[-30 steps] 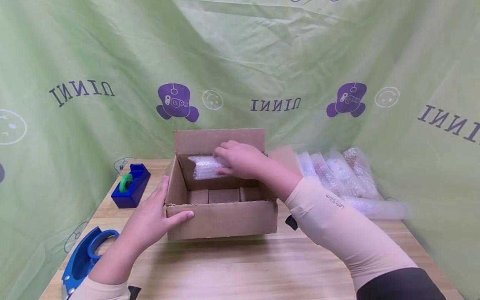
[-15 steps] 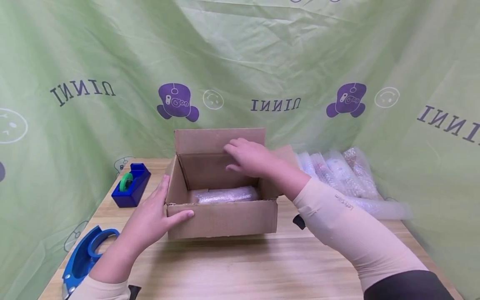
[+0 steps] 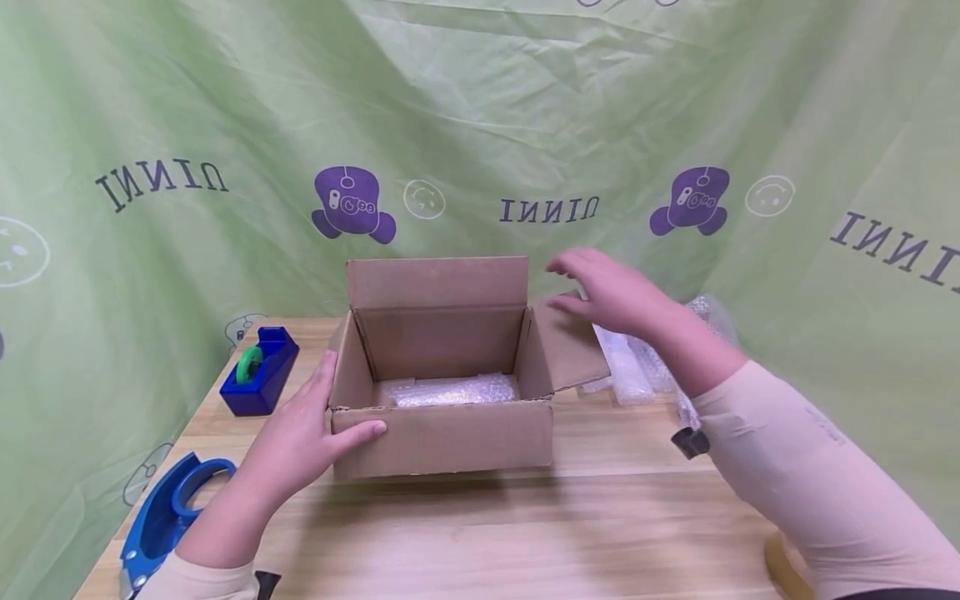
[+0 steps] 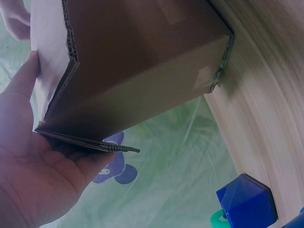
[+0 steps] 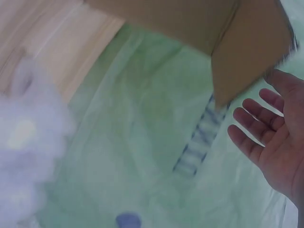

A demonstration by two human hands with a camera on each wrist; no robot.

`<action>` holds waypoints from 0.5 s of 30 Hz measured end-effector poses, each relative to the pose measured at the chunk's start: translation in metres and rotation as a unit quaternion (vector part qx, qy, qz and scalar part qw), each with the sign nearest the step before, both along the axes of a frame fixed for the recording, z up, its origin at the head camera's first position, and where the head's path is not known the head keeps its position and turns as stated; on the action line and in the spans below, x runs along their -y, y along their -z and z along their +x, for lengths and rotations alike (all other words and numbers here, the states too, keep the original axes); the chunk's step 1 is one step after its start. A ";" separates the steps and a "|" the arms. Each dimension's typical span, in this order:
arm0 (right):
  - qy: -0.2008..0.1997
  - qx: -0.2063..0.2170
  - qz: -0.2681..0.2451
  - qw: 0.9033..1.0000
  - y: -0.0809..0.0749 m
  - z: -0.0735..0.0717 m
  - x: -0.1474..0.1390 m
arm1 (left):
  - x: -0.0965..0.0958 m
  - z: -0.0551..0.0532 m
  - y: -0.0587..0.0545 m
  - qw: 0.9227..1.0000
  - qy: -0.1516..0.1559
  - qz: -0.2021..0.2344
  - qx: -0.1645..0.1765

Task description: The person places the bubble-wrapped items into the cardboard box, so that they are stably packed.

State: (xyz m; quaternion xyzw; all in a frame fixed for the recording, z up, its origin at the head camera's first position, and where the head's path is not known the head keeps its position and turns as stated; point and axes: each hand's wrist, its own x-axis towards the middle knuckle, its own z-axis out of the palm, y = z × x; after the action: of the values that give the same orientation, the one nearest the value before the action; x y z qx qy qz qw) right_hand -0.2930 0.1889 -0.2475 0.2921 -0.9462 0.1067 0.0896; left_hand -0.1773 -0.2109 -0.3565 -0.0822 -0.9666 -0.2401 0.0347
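We pinch the box [image 3: 442, 440] near-left with our left grip [image 3: 296, 437]; right of that, inside, lies a bubble-wrapped bundle [image 3: 453, 390]. Our right grip [image 3: 611, 292], fingers relaxed, hovers near the right flap [image 3: 576, 346].

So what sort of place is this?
Probably a packing station: there is an open cardboard box with a bubble-wrapped item inside it, and a blue tape dispenser sits on the wooden table.
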 end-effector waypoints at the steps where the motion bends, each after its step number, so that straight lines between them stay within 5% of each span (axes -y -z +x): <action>1: 0.010 0.001 -0.005 1.000 0.000 0.001 -0.009 | 0.000 0.000 0.000 1.000 0.000 -0.001 0.000; 15: 0.088 0.028 -0.026 0.995 0.019 0.021 -0.104 | 0.000 -0.001 0.000 1.000 0.001 -0.005 0.001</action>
State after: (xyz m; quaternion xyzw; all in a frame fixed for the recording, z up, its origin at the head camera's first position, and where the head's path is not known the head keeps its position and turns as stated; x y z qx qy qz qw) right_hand -0.2722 0.2929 -0.2664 0.2021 -0.9672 0.1314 0.0795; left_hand -0.1780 -0.2105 -0.3562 -0.0835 -0.9677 -0.2357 0.0331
